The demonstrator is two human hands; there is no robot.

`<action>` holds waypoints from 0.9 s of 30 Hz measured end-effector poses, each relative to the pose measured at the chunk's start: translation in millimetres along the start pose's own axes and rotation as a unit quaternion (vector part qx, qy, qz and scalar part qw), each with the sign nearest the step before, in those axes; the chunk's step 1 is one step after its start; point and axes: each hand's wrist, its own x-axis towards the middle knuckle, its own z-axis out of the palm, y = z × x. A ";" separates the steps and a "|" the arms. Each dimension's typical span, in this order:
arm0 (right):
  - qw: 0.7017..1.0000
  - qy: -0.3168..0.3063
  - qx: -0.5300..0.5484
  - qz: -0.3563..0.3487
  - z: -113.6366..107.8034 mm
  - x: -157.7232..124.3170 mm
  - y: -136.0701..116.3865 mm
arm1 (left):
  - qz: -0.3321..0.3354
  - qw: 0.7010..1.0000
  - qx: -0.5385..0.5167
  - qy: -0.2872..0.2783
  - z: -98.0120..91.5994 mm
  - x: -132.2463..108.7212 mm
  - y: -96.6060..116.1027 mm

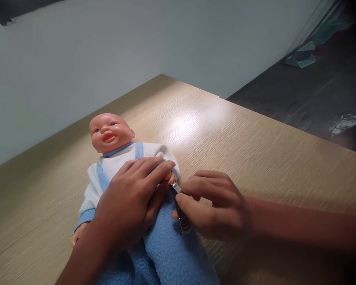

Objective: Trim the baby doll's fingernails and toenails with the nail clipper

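Observation:
A baby doll (111,132) in a white and blue fleece outfit lies on its back on the wooden table (255,158). My left hand (133,190) rests across its chest, fingers closed around the doll's small hand (171,177). Between the thumb and fingers of my right hand (216,202) is a nail clipper (182,217), metal with a dark lever. Its head is right at the doll's fingers; whether the jaws touch them I cannot tell. The doll's other hand (79,233) shows beside my left forearm.
A pale wall (106,51) borders the table's far left side. Beyond the right edge lies a dark floor (284,99), with a light green object (302,57) by the wall and a shiny crumpled piece (345,123) nearer the table.

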 end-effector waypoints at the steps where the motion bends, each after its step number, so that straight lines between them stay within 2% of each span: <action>1: 1.000 -0.005 -0.007 -0.008 -0.1 -0.4 0.1 | 0.000 1.000 -0.001 0.001 0.1 0.2 -0.1; 7: 0.997 -0.033 -0.052 -0.040 -1.4 -0.9 -2.1 | 0.000 1.000 -0.006 -0.004 0.4 -0.7 -0.2; 16: 0.991 -0.076 -0.093 -0.066 -5.6 4.7 -4.6 | -0.021 1.000 0.008 0.020 3.9 -0.8 -0.8; 22: 0.996 -0.037 -0.061 -0.045 -2.4 1.3 -3.8 | -0.012 1.000 0.009 0.004 1.7 -0.3 -0.2; 27: 0.997 -0.040 -0.055 -0.045 -3.2 0.6 -2.3 | -0.013 1.000 0.001 0.004 0.8 0.7 0.1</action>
